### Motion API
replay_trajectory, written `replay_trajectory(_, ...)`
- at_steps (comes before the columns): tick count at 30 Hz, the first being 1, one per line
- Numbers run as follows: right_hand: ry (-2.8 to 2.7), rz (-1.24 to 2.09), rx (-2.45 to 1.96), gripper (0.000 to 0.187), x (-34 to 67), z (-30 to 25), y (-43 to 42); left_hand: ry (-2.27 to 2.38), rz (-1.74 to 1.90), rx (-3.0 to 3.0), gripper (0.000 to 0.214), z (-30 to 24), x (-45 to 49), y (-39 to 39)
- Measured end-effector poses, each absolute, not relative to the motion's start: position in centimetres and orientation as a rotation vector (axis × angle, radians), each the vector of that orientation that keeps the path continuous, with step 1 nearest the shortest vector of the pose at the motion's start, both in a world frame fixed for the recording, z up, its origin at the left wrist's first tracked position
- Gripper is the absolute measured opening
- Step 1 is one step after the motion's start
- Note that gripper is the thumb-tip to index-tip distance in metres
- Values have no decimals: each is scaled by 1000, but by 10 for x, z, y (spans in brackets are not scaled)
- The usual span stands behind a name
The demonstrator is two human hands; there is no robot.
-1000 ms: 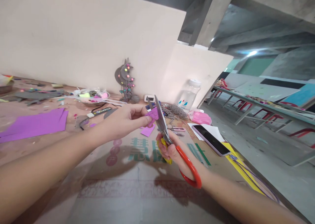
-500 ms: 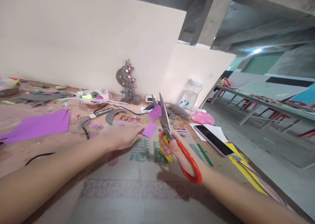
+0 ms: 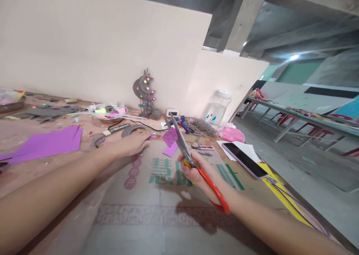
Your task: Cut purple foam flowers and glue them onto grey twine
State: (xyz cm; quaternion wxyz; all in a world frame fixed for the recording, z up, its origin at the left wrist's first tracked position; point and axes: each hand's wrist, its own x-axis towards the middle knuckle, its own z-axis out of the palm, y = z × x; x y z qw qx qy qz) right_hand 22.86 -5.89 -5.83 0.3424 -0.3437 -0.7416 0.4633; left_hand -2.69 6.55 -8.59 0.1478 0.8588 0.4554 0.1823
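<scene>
My right hand [image 3: 196, 167] grips a pair of scissors [image 3: 183, 144] with one red and one yellow handle, blades pointing up and away. At the blades is a purple piece [image 3: 169, 137] with a flower outline; how it is held I cannot make out. Behind it on the cardboard lies a plain purple scrap [image 3: 170, 150]. My left hand [image 3: 134, 143] is low over the table, fingers stretched forward and apart, beside a small purple cutout [image 3: 153, 136]. The hand's underside is hidden.
Purple sheets [image 3: 50, 144] lie at left. A grey moon ornament [image 3: 145, 94], glue gun [image 3: 183, 125], grey yarn [image 3: 204, 127] and clear bottle [image 3: 217, 107] stand or lie along the back. A phone [image 3: 244, 160] rests at right near the table edge.
My left hand has moved left, away from the plain purple scrap. The scissors and flower-marked piece have shifted left and slightly down, revealing the glue gun.
</scene>
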Motion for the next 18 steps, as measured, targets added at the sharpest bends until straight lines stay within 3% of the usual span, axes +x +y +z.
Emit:
replay_trajectory(7,-1919,1216,-908,51,231,-61,-57,1430,772,2278,41,-50,-43,76)
replay_trajectory(11,-1900,1218,-896,50,233,-62,-57,1113,780,1982,57,-21,-31,53)
replay_trajectory(18,-1890,1178,-918,50,233,-64,-57,847,620,2074,44,-11,8,6)
